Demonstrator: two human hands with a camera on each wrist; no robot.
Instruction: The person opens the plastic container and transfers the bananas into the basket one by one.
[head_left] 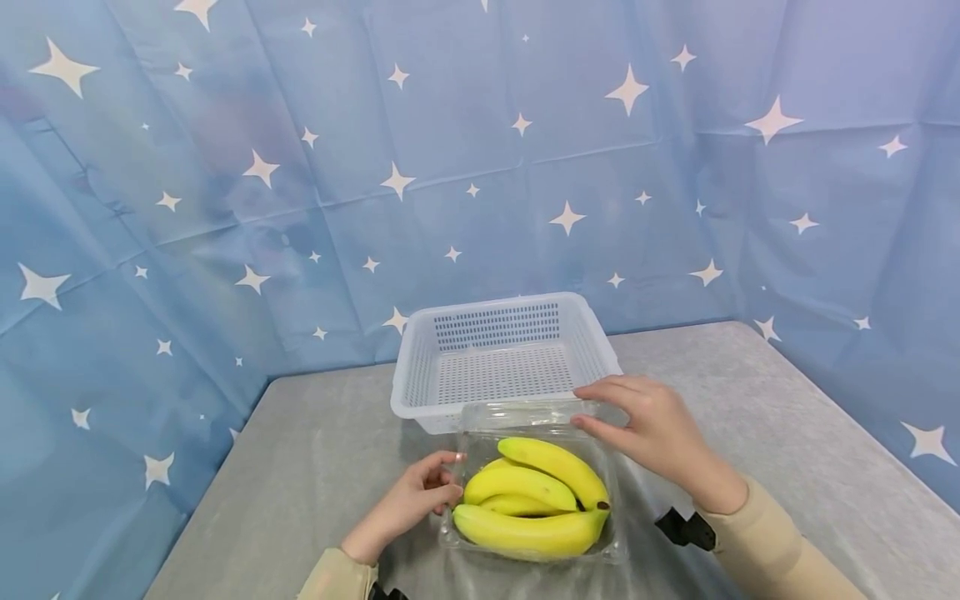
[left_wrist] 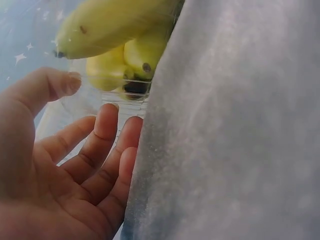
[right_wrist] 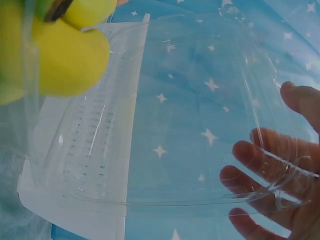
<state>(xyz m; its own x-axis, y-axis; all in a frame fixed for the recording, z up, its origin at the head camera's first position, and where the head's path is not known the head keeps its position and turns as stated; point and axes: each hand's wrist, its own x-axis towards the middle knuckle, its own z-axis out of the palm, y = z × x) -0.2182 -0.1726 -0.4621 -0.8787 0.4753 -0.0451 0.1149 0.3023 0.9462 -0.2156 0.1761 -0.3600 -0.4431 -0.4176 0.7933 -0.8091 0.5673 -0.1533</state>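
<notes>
Now right hand (head_left: 660, 433) pinches clear lid (head_left: 525, 414); relaxed left hand (head_left: 412, 500) touches banana tray (head_left: 611, 546).

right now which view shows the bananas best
The head view: the whole bunch of bananas lies in the clear plastic container, with the left hand and right hand at its edges. The left wrist view shows only the banana ends; the right wrist view catches a yellow corner.

Staged recording booth: star-print blue backdrop (head_left: 480, 167) enclosing grey table (head_left: 787, 433).
</notes>
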